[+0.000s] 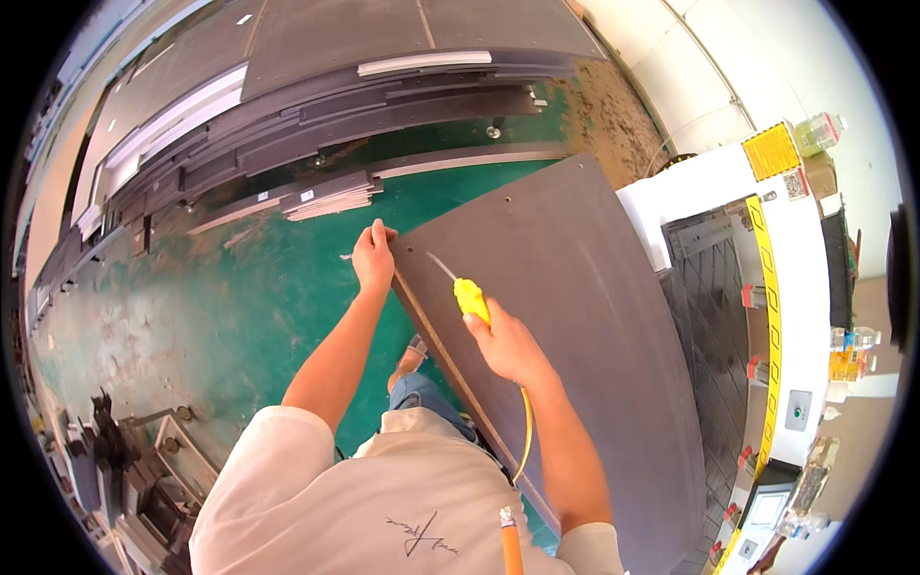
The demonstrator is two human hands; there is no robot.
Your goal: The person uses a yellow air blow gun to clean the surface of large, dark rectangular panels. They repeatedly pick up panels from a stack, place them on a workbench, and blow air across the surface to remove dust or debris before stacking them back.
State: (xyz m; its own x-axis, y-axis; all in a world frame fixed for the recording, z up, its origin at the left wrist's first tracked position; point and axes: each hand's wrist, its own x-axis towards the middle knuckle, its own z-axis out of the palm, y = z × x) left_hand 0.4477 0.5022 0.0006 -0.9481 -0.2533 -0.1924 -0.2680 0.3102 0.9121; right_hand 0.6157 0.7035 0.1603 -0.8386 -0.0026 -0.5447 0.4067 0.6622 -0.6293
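Observation:
My right hand (pixel 510 343) is wrapped round a yellow air blow gun (pixel 471 299), whose thin metal nozzle points up and left, just over the board's surface. A yellow hose (pixel 528 431) trails from it down past my forearm. The dark grey board (pixel 565 316) is large and flat, with a few small drilled holes near its far edge and a raw brown left edge. At its far left corner, my left hand (pixel 373 257) has its fingers curled closed against the board's edge. Part of that grip is hidden.
Stacked dark panels and strips (pixel 316 120) lie across the far side. A white machine frame (pixel 810 316) with a yellow marked strip stands right of the board, bottles on its outer side. Metal racks (pixel 163 450) stand at lower left. Green floor (pixel 220 307) shows on the left.

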